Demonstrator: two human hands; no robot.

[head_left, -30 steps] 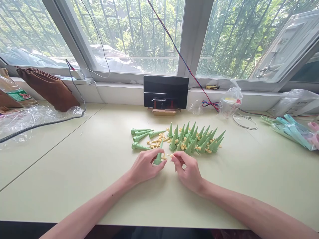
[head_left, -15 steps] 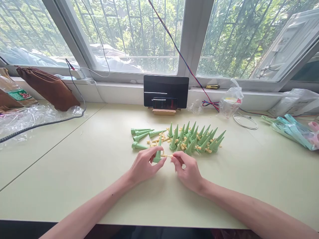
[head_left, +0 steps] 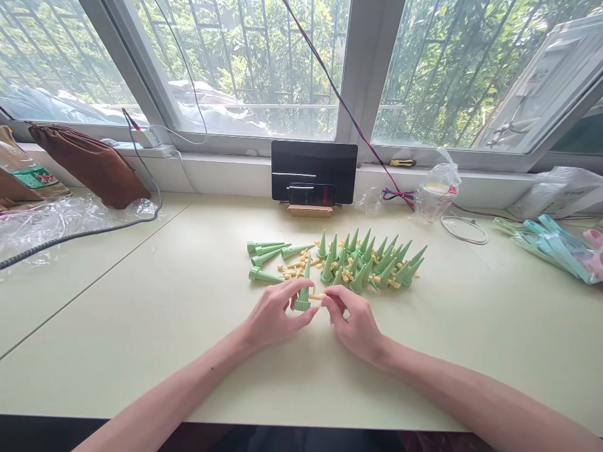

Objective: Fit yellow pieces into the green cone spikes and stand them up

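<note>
Between thumb and fingers, my left hand grips a green plastic watering spike, its pointed end upward and its ribbed cap low over the table. My right hand pinches a small yellow valve whose thin end meets the side of the spike; how deep it sits I cannot tell. Just beyond my hands are loose yellow valves in a small heap. Several bare green spikes lie on their sides to the left. To the right stands a cluster of green spikes with yellow valves on them.
Behind the spikes, a black tablet and a phone lean upright on a cardboard stand. A brown pouch and dark cable are at left. A bagged cup, white cable and plastic-wrapped items lie right.
The spike in my left hand has shifted slightly right and towards me, closer to my right fingertips, and leans a little. Less of the yellow valve shows between the hands.
</note>
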